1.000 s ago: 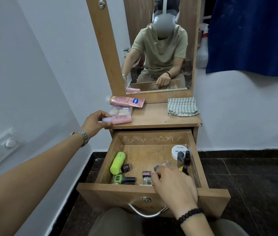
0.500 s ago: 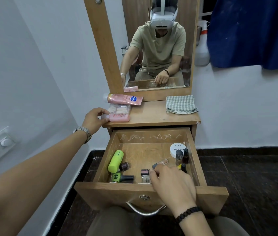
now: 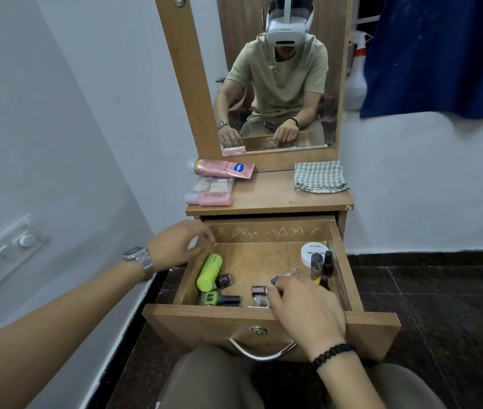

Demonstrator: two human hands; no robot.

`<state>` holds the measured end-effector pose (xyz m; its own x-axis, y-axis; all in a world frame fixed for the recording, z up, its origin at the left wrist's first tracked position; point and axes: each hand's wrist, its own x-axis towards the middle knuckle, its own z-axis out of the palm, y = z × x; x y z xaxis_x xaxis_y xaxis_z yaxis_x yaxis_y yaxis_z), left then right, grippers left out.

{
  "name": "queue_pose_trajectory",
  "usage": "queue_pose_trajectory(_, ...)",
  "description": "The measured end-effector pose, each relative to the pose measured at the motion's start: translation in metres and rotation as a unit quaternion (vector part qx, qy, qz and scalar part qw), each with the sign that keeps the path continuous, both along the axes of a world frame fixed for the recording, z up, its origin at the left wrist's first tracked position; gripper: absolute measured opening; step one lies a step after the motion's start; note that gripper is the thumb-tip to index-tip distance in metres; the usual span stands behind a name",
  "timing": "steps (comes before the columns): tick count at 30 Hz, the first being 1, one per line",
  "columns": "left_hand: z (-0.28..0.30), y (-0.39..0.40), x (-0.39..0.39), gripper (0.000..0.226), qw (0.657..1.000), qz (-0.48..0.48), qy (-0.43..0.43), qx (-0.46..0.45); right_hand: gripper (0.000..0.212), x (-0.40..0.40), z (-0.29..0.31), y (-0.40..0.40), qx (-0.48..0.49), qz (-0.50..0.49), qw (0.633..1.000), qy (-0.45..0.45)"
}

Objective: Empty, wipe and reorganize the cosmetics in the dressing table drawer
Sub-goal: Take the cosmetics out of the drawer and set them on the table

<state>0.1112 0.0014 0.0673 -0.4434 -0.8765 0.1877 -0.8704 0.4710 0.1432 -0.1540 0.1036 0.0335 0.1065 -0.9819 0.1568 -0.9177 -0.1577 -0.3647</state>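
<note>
Two hands work at the open drawer (image 3: 343, 261) of the dressing table. The left hand (image 3: 175, 246) hovers above the drawer's far left corner with its fingers loosely curled and holding nothing. Just below and to the right of it lies a lime green bottle (image 3: 209, 272), and a dark glittery nail polish bottle (image 3: 224, 281) touches that bottle's near end. Nearer the drawer front sits a green nail polish bottle (image 3: 219, 299) with a black cap, lying on its side.

The right hand (image 3: 308, 314) reaches over the drawer front, its fingertips (image 3: 277, 290) curled down onto a small clear bottle (image 3: 286, 276) with a dark cap; whether they truly pinch it cannot be told. Just left of those fingertips lie a pink compact (image 3: 258, 290) and a small clear item (image 3: 260, 302). Beyond the right hand, in the far right corner, stands a white round tub (image 3: 312, 250) marked nail polish, with upright small bottles (image 3: 321, 264) just in front of it.

On the counter (image 3: 269, 199), beyond the left hand, rest a pink tube (image 3: 224, 168), a clear packet (image 3: 212, 185) and a pink bottle (image 3: 209, 199), one before the other. A folded checked cloth (image 3: 320, 177) lies on the counter beyond the right hand.
</note>
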Motion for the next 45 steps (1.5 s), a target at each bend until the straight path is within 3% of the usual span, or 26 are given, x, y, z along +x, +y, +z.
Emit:
queue_pose_trajectory(7,-0.016,0.027,-0.024,0.048,0.968,0.030,-0.242,0.049,0.041,0.002,-0.002,0.001,-0.005,0.000,1.000,-0.002)
queue_pose_trajectory(17,-0.024,0.031,-0.044,0.048,0.932,0.059,-0.357,0.012,0.041,0.000,-0.004,0.001,-0.012,0.000,1.000,-0.011)
queue_pose_trajectory(26,-0.021,0.030,-0.048,0.045,0.931,0.051,-0.363,-0.003,0.040,-0.001,-0.002,0.003,-0.013,-0.001,1.000,-0.010)
queue_pose_trajectory(37,-0.029,0.024,-0.050,0.061,0.914,0.071,-0.398,-0.025,0.039,-0.001,0.002,0.005,0.003,0.003,1.000,-0.012)
queue_pose_trajectory(45,-0.031,0.028,-0.064,0.056,0.918,0.126,-0.376,0.006,0.039,-0.002,0.003,0.006,0.007,0.006,1.000,-0.007)
